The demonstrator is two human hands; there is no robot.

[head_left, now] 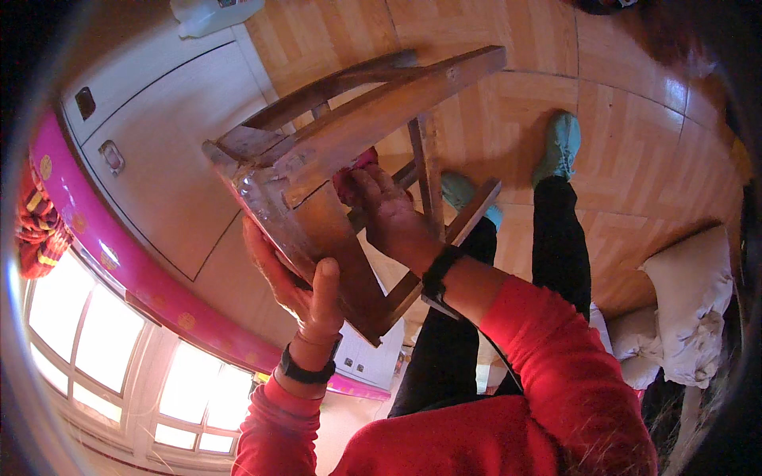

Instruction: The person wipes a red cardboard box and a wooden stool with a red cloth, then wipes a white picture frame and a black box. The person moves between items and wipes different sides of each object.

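Note:
A brown wooden stool (333, 226) is held up on its side, its legs pointing away to the upper right. My left hand (298, 278) grips the edge of its seat, the thumb on the near side and the fingers partly hidden behind. Between the legs reaches my right hand (389, 210), its fingers bunched on a dark red cloth (353, 174). That cloth presses against the inner side of a leg near the seat. Most of it is hidden by my fingers and the wood. Both my wrists wear black bands.
White cabinets (171, 119) with a pink-covered top (119, 258) stand at the left, beside bright windows (87, 333). A whitish plastic container (213, 16) is at the top left. Pale stuffed sacks (686, 297) lie at the right. My feet in teal shoes (559, 147) rest on the wood-patterned floor (627, 151).

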